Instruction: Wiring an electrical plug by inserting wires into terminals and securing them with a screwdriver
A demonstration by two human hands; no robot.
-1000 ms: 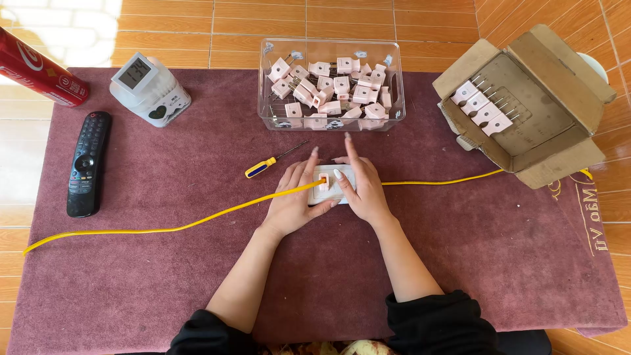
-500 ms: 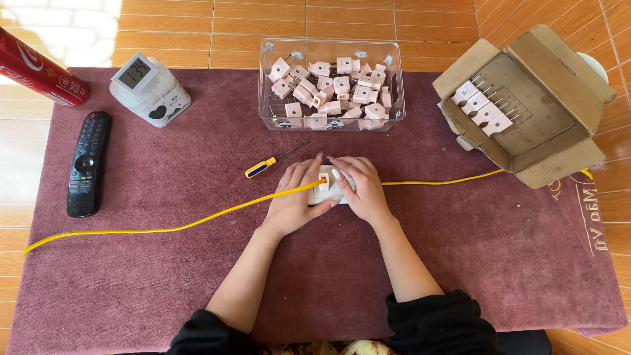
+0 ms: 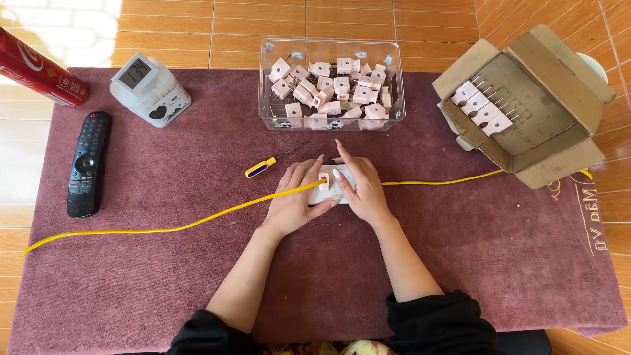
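Both my hands meet at the middle of the dark red mat (image 3: pixel 164 289). My left hand (image 3: pixel 296 200) cups the near left side of one small white block (image 3: pixel 332 190), thumb under its near edge and fingers curled over the top, pinching one pink plug (image 3: pixel 323 181) seated on the block. My right hand (image 3: pixel 361 190) lies over the block's right half, fingers bent and pressing down on it, index fingertip beside the plug. One yellow cable (image 3: pixel 197 223) runs across the mat: it leaves the block to the left, sagging toward the mat's left edge, and comes out again on the right, running toward the cardboard box (image 3: pixel 559 151). Screwdrivers: one, yellow and blue handle (image 3: pixel 261 167), just beyond my left hand, not touched. Clear plastic bin (image 3: pixel 394 85): one, at the far edge of the mat, filled with pink plugs piled too thick for an exact count, roughly twenty. Cardboard box: one, open, at the right, with four pink plugs (image 3: pixel 480 108) lined up in a row inside. Left side: one black remote control (image 3: pixel 85 164), one white digital clock (image 3: pixel 148 89), one red can (image 3: pixel 39 69) lying partly off the mat on the wooden floor (image 3: pixel 197 26).
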